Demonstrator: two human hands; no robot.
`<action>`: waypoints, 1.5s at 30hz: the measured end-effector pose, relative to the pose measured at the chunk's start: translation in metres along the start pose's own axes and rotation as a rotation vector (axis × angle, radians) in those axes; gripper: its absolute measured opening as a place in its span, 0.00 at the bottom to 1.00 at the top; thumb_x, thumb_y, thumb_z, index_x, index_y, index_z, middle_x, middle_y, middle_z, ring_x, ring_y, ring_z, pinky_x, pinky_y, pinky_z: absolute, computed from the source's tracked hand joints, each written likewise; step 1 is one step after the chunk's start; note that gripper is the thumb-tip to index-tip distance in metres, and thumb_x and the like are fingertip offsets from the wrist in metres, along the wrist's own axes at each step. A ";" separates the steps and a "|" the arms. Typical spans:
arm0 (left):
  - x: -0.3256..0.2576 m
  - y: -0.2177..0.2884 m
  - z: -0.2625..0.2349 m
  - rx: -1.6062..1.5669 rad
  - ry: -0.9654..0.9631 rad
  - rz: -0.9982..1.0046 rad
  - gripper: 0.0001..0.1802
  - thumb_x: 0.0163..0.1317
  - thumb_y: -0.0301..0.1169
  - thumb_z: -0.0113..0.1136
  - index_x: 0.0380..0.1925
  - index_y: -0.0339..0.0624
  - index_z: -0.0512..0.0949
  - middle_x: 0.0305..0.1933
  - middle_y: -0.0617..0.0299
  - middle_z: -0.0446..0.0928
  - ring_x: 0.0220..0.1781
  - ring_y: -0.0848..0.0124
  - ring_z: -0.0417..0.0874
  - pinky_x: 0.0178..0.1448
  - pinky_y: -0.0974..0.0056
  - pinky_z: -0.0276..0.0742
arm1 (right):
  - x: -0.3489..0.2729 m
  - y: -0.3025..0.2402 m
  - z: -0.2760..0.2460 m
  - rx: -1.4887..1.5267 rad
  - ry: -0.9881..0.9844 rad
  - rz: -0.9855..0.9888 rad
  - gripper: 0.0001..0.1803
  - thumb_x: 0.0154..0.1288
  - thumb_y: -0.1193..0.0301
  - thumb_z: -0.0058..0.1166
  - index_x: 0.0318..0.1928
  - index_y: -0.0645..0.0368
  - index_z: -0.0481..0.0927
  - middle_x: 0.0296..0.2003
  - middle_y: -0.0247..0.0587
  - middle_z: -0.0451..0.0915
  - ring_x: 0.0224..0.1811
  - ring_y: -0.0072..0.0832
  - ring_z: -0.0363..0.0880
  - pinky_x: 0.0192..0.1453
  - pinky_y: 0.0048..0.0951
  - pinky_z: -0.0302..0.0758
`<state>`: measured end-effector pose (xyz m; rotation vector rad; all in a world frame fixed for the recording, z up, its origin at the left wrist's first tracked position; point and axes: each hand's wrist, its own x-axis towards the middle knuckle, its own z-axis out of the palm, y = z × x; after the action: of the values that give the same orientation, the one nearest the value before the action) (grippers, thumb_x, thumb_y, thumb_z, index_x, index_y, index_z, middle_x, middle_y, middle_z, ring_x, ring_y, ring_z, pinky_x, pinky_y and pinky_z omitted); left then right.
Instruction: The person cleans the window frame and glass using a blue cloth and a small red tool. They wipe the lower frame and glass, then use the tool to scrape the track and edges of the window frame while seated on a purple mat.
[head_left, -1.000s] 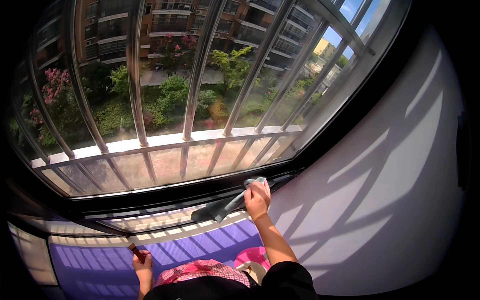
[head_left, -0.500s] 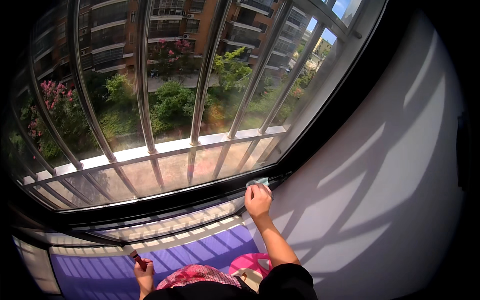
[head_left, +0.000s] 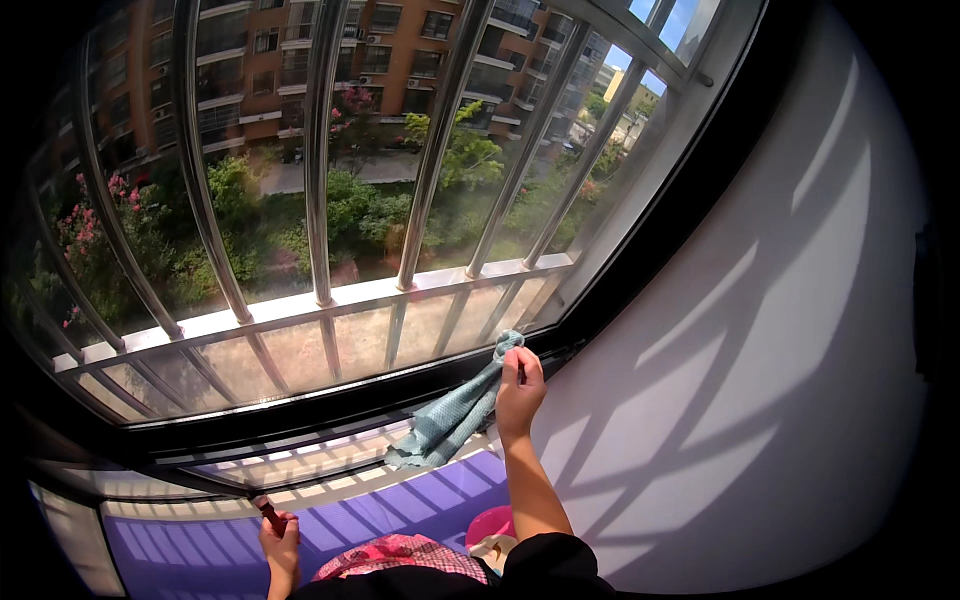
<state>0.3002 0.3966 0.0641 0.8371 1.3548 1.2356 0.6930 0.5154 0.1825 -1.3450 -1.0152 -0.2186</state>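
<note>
My right hand (head_left: 521, 392) is closed on the bunched upper end of a teal cloth (head_left: 446, 420), at the lower right corner of the window. The rest of the cloth hangs slantwise down to the left, over the black window frame (head_left: 290, 412) and the sill. Low on the left, my left hand (head_left: 281, 543) grips a small brush (head_left: 269, 514) with a dark red handle, held upright over a purple surface (head_left: 410, 508). Its brown bristle end points up and away from me. The fingertips of my right hand are partly hidden.
Beyond the window glass stand upright metal bars (head_left: 318, 170) on a pale rail (head_left: 345, 294). A white wall (head_left: 690, 430) striped with shadow rises on the right. Close to my body lie a pink item (head_left: 488, 524) and red checked fabric (head_left: 400, 552).
The teal cloth, bunched at my right hand before, now hangs down long and loose. My right hand has risen slightly. My left hand, with the brush, has shifted slightly left.
</note>
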 end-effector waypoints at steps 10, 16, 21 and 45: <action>-0.010 -0.007 0.004 -0.023 -0.004 -0.069 0.06 0.56 0.21 0.56 0.32 0.40 0.71 0.25 0.66 0.72 0.21 0.80 0.70 0.24 0.74 0.65 | 0.033 0.038 -0.042 -0.686 -0.688 -0.351 0.10 0.62 0.66 0.50 0.35 0.59 0.79 0.33 0.47 0.75 0.40 0.44 0.74 0.50 0.41 0.69; -0.012 -0.007 0.000 -0.017 -0.009 -0.029 0.04 0.56 0.22 0.57 0.31 0.39 0.72 0.21 0.68 0.70 0.20 0.81 0.69 0.25 0.75 0.64 | 0.022 0.059 -0.029 -1.070 -0.759 -0.384 0.16 0.66 0.62 0.41 0.34 0.58 0.79 0.34 0.45 0.78 0.41 0.40 0.75 0.51 0.40 0.68; -0.018 0.003 -0.008 0.026 0.026 -0.066 0.04 0.56 0.22 0.56 0.31 0.39 0.72 0.22 0.68 0.71 0.21 0.81 0.68 0.25 0.74 0.65 | 0.017 0.044 -0.006 -1.106 -0.892 -0.448 0.17 0.61 0.66 0.41 0.21 0.61 0.78 0.23 0.50 0.78 0.28 0.42 0.77 0.42 0.42 0.70; -0.031 -0.001 -0.073 -0.069 0.212 -0.047 0.03 0.56 0.21 0.56 0.30 0.39 0.73 0.23 0.67 0.71 0.21 0.80 0.68 0.26 0.74 0.63 | -0.253 -0.227 0.199 0.003 -0.867 -0.673 0.15 0.54 0.67 0.54 0.41 0.60 0.74 0.32 0.40 0.67 0.37 0.34 0.66 0.40 0.35 0.60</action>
<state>0.2355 0.3514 0.0627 0.6365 1.4824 1.3561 0.3015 0.5238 0.1406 -1.0436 -2.1906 -0.1247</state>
